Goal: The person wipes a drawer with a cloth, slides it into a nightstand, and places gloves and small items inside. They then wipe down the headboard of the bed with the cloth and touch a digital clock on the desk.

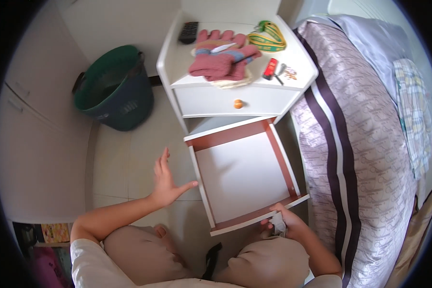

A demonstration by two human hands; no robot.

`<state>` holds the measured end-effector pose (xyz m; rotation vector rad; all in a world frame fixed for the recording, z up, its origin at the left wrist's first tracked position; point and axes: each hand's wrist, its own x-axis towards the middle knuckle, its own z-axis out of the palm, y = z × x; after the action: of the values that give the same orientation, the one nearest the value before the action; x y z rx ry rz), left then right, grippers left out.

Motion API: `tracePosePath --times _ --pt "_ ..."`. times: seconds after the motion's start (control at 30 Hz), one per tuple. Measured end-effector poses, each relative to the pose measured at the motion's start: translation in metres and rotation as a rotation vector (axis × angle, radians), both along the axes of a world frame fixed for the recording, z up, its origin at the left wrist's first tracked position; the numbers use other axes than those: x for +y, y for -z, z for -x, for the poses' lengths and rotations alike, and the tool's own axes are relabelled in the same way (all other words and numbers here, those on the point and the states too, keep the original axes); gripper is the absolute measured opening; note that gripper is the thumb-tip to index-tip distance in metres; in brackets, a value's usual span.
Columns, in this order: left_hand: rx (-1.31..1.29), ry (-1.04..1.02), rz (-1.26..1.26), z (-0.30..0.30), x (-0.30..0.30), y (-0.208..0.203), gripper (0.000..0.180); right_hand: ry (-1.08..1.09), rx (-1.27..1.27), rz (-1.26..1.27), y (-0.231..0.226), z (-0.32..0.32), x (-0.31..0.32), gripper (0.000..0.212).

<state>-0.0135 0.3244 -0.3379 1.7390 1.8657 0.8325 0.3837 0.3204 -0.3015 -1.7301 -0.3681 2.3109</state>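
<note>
A white drawer with reddish-brown inner walls (240, 175) is pulled far out of the white bedside cabinet (302, 86), and its pale bottom is in plain sight. To the left of the drawer, my left hand (168, 185) is open with fingers spread, its thumb tip close to the drawer's side. My right hand (290, 223) is at the right part of the drawer front, closed around a crumpled grey-white cloth (278, 224). Its index finger lies at the top edge of the front panel. The cloth is partly hidden by the fingers.
Pink knitted gloves (221, 60), a green-yellow lanyard (269, 38), a red small box (270, 68) and a black comb-like item (189, 32) lie on the cabinet. An upper drawer with an orange knob (238, 103) is closed. A green tub (122, 96) stands left, a bed (369, 144) right.
</note>
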Motion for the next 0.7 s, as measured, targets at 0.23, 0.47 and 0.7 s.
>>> tracePosePath --times 0.23,0.47,0.7 --pt "-1.093 0.024 0.826 -0.041 0.015 0.005 0.12 0.034 0.078 -0.041 -0.041 0.038 0.015 0.041" --pt "-1.101 -0.069 0.726 -0.011 0.049 0.019 0.113 0.055 0.158 0.025 -0.065 0.074 0.03 0.044" --pt "-1.175 -0.068 0.703 -0.02 0.049 0.011 0.112 0.116 0.239 0.041 -0.055 0.062 0.028 0.043"
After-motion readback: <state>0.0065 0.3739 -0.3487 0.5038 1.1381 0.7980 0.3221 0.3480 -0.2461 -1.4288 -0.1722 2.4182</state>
